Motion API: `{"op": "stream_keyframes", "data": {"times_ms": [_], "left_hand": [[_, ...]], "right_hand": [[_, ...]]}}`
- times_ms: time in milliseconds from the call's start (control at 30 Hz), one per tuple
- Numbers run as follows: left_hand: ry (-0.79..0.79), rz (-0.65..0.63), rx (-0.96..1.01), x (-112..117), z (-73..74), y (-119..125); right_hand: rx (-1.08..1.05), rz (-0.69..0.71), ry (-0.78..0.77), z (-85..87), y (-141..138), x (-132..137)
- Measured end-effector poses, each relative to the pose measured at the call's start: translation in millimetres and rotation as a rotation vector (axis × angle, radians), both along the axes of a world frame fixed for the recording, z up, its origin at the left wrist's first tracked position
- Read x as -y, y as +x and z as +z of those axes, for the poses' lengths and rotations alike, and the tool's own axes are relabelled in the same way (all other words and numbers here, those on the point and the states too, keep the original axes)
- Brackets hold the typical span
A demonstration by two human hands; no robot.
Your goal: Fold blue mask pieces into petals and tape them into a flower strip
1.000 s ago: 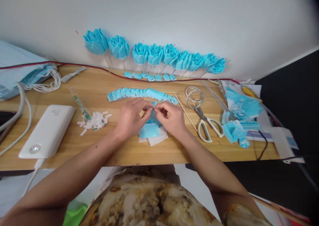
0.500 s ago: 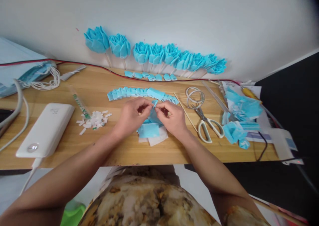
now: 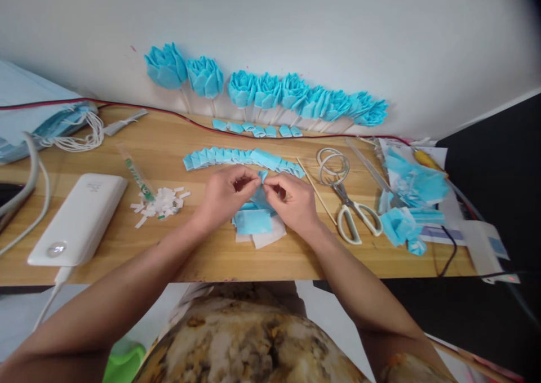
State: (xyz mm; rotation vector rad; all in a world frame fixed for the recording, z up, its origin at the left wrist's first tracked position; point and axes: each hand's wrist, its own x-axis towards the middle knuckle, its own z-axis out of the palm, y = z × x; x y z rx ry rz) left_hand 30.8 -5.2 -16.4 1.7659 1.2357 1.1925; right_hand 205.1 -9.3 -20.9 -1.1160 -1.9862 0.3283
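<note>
A small folded piece of blue fabric [image 3: 262,176] is pinched between the fingertips of my left hand [image 3: 228,194] and my right hand [image 3: 292,198]. Both hands are closed on it, in the middle of the table. Under them lie flat blue and white fabric pieces [image 3: 252,222], partly covered by my fingers. Just beyond my hands runs a curved row of folded blue petals [image 3: 228,156]. To the right of my right hand are a thin wooden stick [image 3: 318,194] and scissors with white handles [image 3: 349,205].
Several blue fabric roses [image 3: 243,88] on sticks lean against the wall. A white power bank [image 3: 80,219], white paper scraps [image 3: 164,204] and a clear green-printed tube [image 3: 137,172] lie left. Tape rings [image 3: 333,166] and blue scraps [image 3: 399,225] lie right. A red-black cable [image 3: 177,119] crosses behind.
The hands keep almost the same place, with only a slight shift of the fingers on the folded blue piece. The whole view has moved a little.
</note>
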Motion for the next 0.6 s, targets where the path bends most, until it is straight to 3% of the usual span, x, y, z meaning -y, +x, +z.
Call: {"op": "stream_keyframes", "data": {"times_ms": [233, 400, 600], "left_hand": [[-0.143, -0.038, 0.135, -4, 1.3, -3], [-0.189, 0.019, 0.278, -6, 8.8, -7], [-0.272, -0.116, 0.225, -6, 4.6, -5]], "right_hand": [[-0.056, -0.014, -0.060, 2.9, 1, 1], [-0.269, -0.025, -0.287, 8.9, 3, 0], [-0.309, 0.016, -0.369, 11.5, 4, -1]]}}
